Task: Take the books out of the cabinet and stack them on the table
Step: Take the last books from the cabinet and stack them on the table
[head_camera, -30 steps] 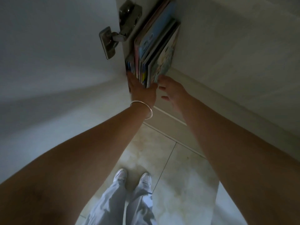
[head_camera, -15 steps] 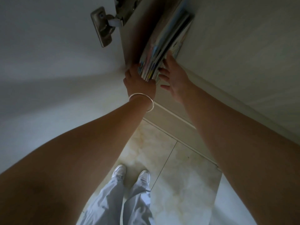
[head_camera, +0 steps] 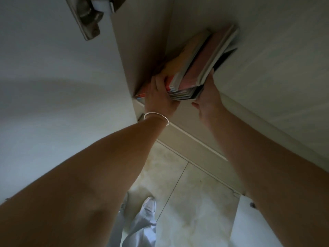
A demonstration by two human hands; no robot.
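1. The books [head_camera: 197,68] sit as one bundle at the mouth of the cabinet [head_camera: 267,72], toward 12 o'clock in the view. They are tipped, with their lower edges pointing back at the person and their far ends inside the opening.
2. The left hand [head_camera: 158,97] presses flat against the bundle's 9 o'clock side. Its fingers [head_camera: 161,81] lie together along the outermost cover, probably so the thin books cannot fan apart.
3. The right hand [head_camera: 208,98] cups the 3 o'clock side and the underside. Its fingers are hidden behind the books, so I cannot tell how they are set; the thumb [head_camera: 195,105] sticks out free below.
4. Clamping from both sides suits a loose bundle: squeezed, it moves as one block.
5. A bangle [head_camera: 156,117] rings the left wrist, clear of the books.
6. The open door [head_camera: 53,68] with its hinge [head_camera: 87,16] stands at 10 o'clock, just beside the left hand.
7. No desk is in view; only tiled floor [head_camera: 195,202] shows below, so stacking has yet to come.
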